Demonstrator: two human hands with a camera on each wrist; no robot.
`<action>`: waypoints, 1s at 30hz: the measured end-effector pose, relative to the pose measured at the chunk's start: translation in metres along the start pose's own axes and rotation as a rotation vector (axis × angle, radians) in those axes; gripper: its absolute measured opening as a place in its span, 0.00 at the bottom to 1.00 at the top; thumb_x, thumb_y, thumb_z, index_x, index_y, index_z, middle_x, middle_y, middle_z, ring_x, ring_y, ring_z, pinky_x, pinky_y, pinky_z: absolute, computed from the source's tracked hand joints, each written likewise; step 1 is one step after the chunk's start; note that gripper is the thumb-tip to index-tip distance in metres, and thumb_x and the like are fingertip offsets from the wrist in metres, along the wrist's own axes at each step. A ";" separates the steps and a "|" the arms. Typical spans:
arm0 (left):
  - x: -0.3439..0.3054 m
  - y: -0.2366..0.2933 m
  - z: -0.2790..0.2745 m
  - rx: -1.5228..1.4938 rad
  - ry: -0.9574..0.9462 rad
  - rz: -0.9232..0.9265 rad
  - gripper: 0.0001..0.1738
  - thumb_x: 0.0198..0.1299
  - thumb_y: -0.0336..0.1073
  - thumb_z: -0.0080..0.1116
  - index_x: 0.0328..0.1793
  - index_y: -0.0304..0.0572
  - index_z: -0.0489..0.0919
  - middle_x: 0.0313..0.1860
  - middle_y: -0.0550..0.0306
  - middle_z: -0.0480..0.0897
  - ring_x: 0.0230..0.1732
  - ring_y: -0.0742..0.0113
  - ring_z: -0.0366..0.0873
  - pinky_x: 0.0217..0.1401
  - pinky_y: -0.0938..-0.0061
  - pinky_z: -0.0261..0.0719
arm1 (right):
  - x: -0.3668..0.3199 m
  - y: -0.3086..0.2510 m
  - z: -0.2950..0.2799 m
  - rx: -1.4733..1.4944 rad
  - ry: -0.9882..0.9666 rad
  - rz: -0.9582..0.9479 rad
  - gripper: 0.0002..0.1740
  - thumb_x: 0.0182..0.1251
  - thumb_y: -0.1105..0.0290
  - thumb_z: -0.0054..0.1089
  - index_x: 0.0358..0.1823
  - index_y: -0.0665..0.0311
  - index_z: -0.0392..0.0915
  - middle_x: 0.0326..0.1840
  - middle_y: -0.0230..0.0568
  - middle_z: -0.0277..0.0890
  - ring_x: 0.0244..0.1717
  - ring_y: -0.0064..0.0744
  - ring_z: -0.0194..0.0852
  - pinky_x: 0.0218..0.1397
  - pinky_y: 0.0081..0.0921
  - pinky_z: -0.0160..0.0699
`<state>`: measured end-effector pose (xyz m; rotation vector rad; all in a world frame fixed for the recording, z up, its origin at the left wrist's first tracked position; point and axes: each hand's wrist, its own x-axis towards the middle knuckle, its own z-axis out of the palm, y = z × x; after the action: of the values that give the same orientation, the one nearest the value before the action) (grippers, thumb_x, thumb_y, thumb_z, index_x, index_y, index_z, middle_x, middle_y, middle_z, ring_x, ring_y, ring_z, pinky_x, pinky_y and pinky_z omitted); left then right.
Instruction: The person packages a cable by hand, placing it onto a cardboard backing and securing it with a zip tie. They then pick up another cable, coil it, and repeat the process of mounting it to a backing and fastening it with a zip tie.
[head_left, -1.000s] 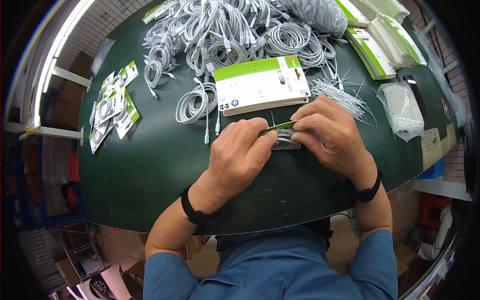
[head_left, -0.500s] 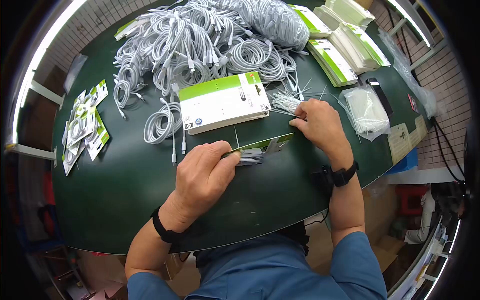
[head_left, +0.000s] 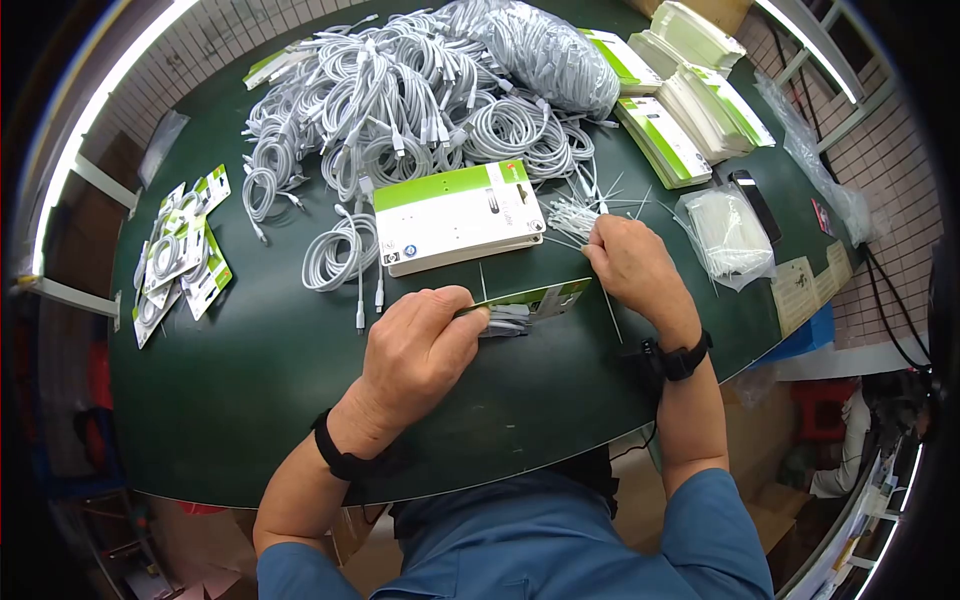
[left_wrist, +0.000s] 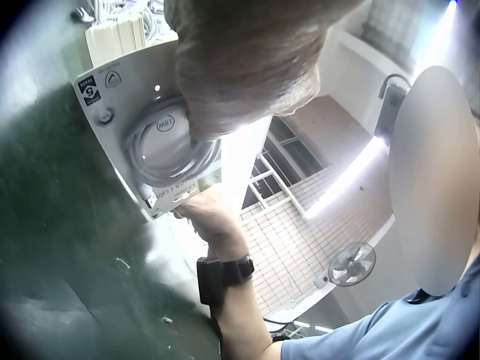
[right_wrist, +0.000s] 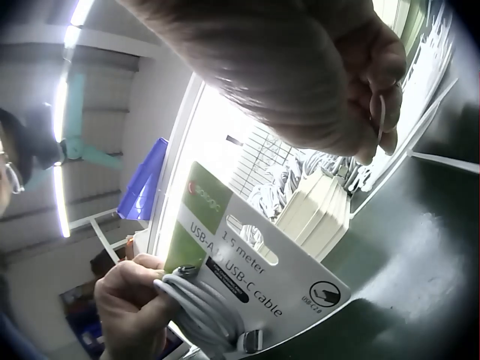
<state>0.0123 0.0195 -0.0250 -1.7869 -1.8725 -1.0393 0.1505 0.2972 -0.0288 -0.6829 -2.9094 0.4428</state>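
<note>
Between thumb and fingers, my left hand (head_left: pixel 415 340) pinches a green-and-white packaging card (head_left: pixel 562 297), held on edge above the table. A coiled grey USB cable (left_wrist: pixel 174 174) lies against the card's face, and one white zip tie (head_left: pixel 482 278) sticks up behind it. My right hand (head_left: pixel 640 268) is to the right, at the near side of a loose heap of zip ties (head_left: pixel 572 215). Its fingertips pinch a single zip tie (head_left: pixel 612 318), whose tail slants down toward the table.
A stack of cards (head_left: pixel 460 225) stands just beyond my hands, with a coiled cable (head_left: pixel 338 258) left of it. Behind lies a large cable pile (head_left: pixel 390 100). Finished-looking carded cables (head_left: pixel 180 250) lie far left. More card stacks (head_left: pixel 665 145) and a bag of zip ties (head_left: pixel 730 235) are right.
My right hand has let go of the card and moved right to the zip tie heap, where it now pinches one tie. My left hand has kept its hold on the card.
</note>
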 end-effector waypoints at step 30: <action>0.002 0.007 0.005 -0.104 -0.023 0.153 0.16 0.49 0.24 0.76 0.45 0.38 0.86 0.42 0.53 0.84 0.36 0.57 0.86 0.36 0.65 0.85 | -0.001 -0.033 -0.002 1.561 -0.445 0.223 0.09 0.81 0.67 0.68 0.47 0.66 0.84 0.41 0.40 0.89 0.27 0.15 0.81 0.28 0.11 0.77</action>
<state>0.0202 0.0243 -0.0254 -1.9737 -1.6917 -1.0809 0.1378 0.2688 -0.0165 -0.5644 -1.7164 2.5870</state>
